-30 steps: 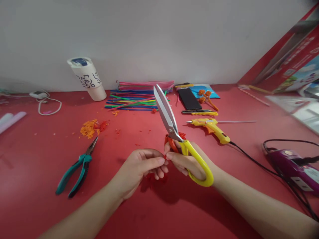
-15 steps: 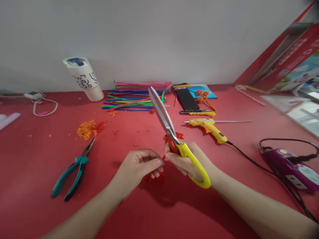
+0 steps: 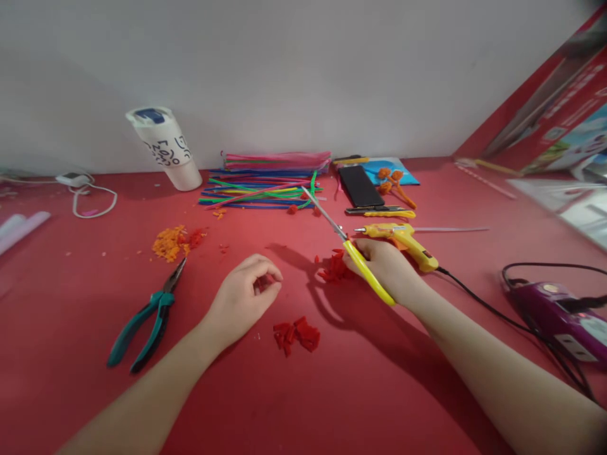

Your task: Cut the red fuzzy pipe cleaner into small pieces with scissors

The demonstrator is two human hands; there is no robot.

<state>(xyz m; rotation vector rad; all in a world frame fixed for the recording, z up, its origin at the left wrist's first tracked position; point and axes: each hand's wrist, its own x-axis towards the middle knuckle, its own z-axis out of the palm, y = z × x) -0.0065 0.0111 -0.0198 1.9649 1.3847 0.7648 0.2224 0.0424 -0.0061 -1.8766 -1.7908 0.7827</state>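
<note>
My right hand grips the yellow-handled scissors, blades closed and pointing up-left, low over the red table. Just left of it lies a small heap of red cut pieces. My left hand is curled, fingers pinched on a small red piece, resting near the table. Another heap of red pieces lies below and to the right of that hand.
Teal pliers lie at left, orange and red scraps above them. A white cup, coloured sticks, a phone, a yellow glue gun and a purple device with cables sit around.
The hands have moved apart. My right hand lowered the scissors toward the table near the glue gun. My left hand moved left and down; red pieces now lie uncovered between them.
</note>
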